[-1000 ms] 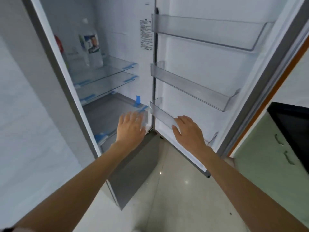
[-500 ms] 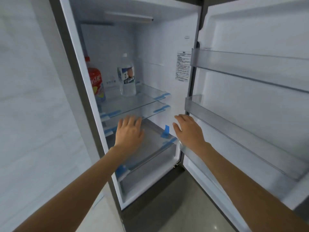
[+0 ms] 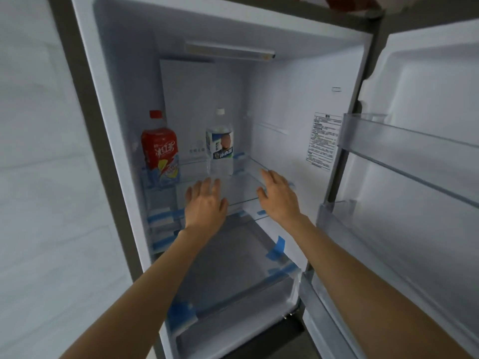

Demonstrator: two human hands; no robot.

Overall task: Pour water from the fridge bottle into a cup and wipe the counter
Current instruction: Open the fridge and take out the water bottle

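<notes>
Inside the open fridge (image 3: 298,81), mid-frame, a water bottle (image 3: 219,143) is seen on a glass shelf (image 3: 246,174); left hand (image 3: 204,203) and right hand (image 3: 278,196) are held open, empty, just below.

fridge door (image 3: 425,104) standing open to the right. water bottle (image 3: 219,143) standing upright on the upper glass shelf (image 3: 248,167), white cap on; red drink bottle (image 3: 160,151) standing to its left, apart. left hand (image 3: 204,203) reaching in, fingers spread, just below the water bottle, holding nothing. right hand (image 3: 278,196) reaching in beside it, also spread and empty. blue tape (image 3: 276,247) sticking to shelf edges.
</notes>
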